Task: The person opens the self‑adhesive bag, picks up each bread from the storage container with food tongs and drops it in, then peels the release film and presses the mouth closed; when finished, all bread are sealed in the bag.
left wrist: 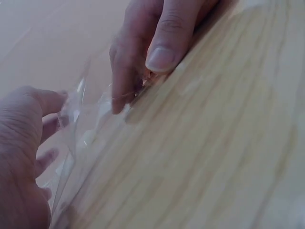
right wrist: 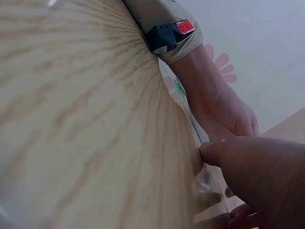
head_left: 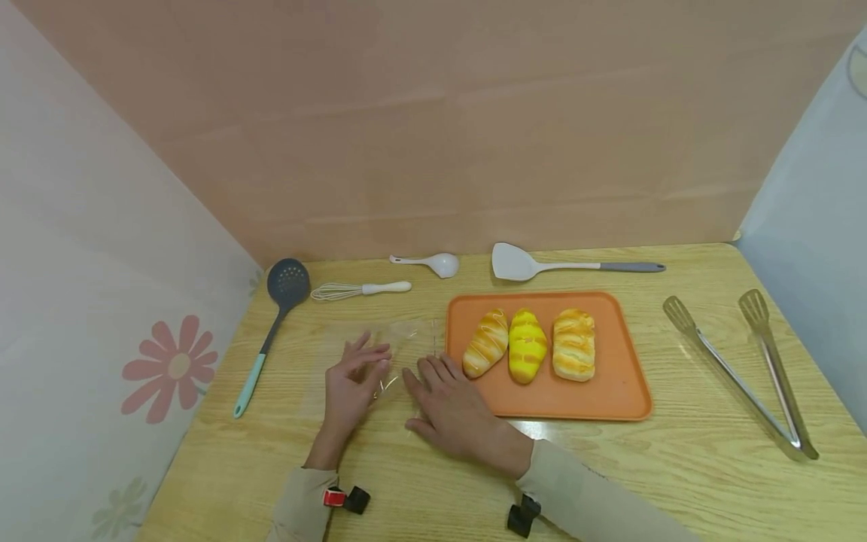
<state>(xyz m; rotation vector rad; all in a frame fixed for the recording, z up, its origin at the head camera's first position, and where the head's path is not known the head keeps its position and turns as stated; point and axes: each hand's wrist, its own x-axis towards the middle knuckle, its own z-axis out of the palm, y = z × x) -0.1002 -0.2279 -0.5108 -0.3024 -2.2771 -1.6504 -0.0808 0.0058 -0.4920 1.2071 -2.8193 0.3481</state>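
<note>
A clear plastic bag (head_left: 409, 339) lies on the wooden table between my hands. My left hand (head_left: 348, 388) pinches a raised edge of its film between thumb and forefinger, the other fingers spread. In the left wrist view the film (left wrist: 71, 129) stands up against the left fingertips. My right hand (head_left: 457, 414) rests palm down on the bag's right part, fingers extended and thumb to the side. Beside it is an orange tray (head_left: 619, 395) holding a glazed bread roll (head_left: 486, 342), a yellow bread roll (head_left: 527, 346) and a rectangular loaf (head_left: 574, 345).
A slotted skimmer (head_left: 288, 283) lies at the left. Along the back are a whisk (head_left: 362, 289), a white spoon (head_left: 442, 264) and a white spatula (head_left: 516, 263). Metal tongs (head_left: 738, 388) lie spread at the right. Walls border the table's back and sides.
</note>
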